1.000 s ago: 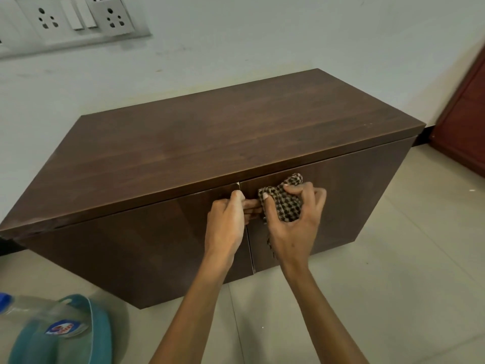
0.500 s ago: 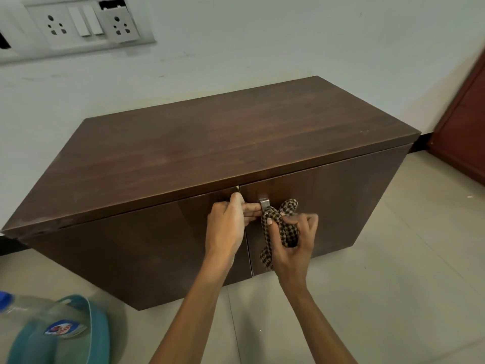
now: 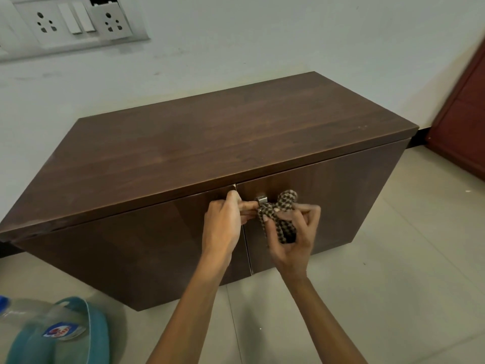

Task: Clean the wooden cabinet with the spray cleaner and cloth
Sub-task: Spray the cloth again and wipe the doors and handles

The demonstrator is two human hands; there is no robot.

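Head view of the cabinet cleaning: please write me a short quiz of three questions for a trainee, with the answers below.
1. True or false: the right hand holds the cloth.
2. Fill in: the cloth is at the metal ____ of the cabinet's right door.
3. Where is the bottle? A on top of the cabinet; B low at the left edge of the view, in neither hand; C in the right hand.
Key: 1 true; 2 handle; 3 B.
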